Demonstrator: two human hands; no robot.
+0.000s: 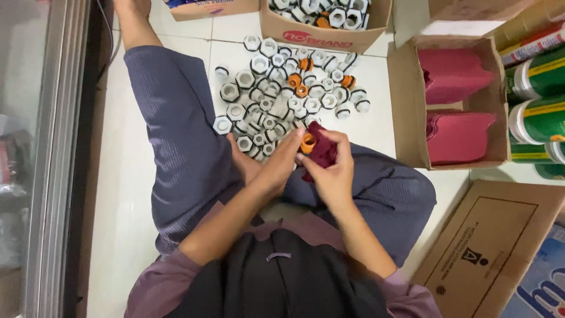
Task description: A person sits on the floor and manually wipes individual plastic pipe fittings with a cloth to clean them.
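Head view, left hand (272, 166) pinching orange fitting (308, 142), right hand (333, 171) gripping dark red pouch (322, 148), white fittings (276, 94) beyond

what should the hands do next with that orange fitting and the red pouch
Probably ease the orange fitting further into the dark red pouch. The left hand pinches the fitting right at the pouch's edge, while the right hand grips the pouch. Whether the pouch mouth is open is hard to tell.
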